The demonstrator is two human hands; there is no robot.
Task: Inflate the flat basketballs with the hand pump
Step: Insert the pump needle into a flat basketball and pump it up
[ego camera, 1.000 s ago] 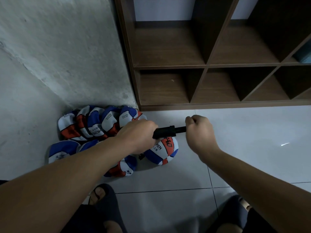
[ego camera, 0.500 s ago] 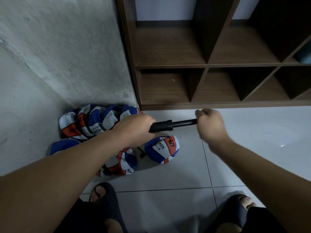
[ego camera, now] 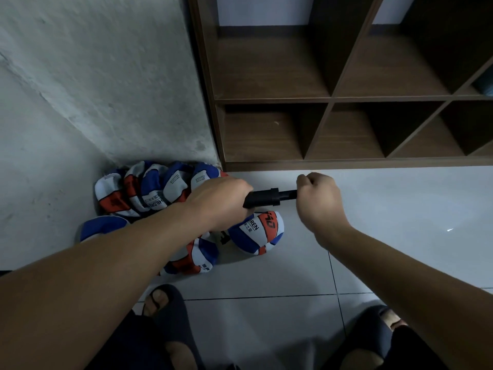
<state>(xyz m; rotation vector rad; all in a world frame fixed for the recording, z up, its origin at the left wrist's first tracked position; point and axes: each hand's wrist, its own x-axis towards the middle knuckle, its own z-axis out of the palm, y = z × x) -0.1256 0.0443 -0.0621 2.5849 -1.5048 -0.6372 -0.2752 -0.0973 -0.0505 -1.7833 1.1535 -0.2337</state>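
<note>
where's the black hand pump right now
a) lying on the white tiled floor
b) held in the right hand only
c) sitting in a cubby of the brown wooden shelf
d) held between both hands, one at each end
d: the black hand pump hangs above the floor, the left hand in a grip round its barrel and the right hand closed round its handle end.
</note>
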